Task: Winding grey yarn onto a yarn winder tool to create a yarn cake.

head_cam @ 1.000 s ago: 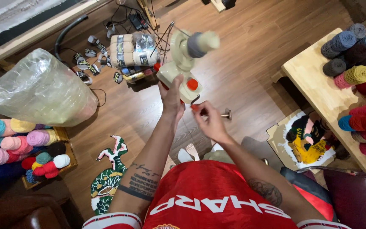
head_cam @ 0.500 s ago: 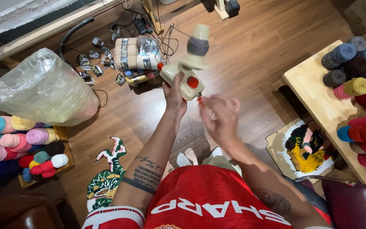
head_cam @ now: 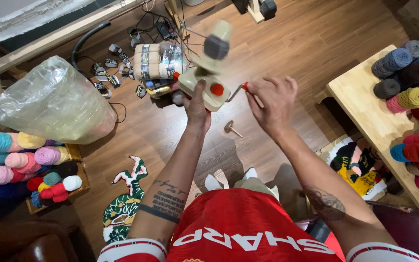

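I hold a cream yarn winder [head_cam: 204, 82] up over the wooden floor. My left hand [head_cam: 197, 107] grips its body from below, under the red round knob. A grey yarn cake [head_cam: 216, 46] sits on its tilted cone, blurred. My right hand [head_cam: 271, 103] pinches the red grip of the metal crank at the winder's right side. A thin strand runs from the winder up toward the back of the room.
A big clear bag of pale yarn [head_cam: 54, 104] lies at the left, above a tray of coloured yarn balls [head_cam: 23, 162]. A wooden table [head_cam: 364, 109] with several yarn cakes stands at the right. Packed skeins [head_cam: 158, 60], a small metal spindle [head_cam: 231, 128] and tufted rugs [head_cam: 124, 201] lie on the floor.
The winder has been lifted higher and farther from my body. My right hand has swung the crank from below the winder out to its right side. The cone has turned.
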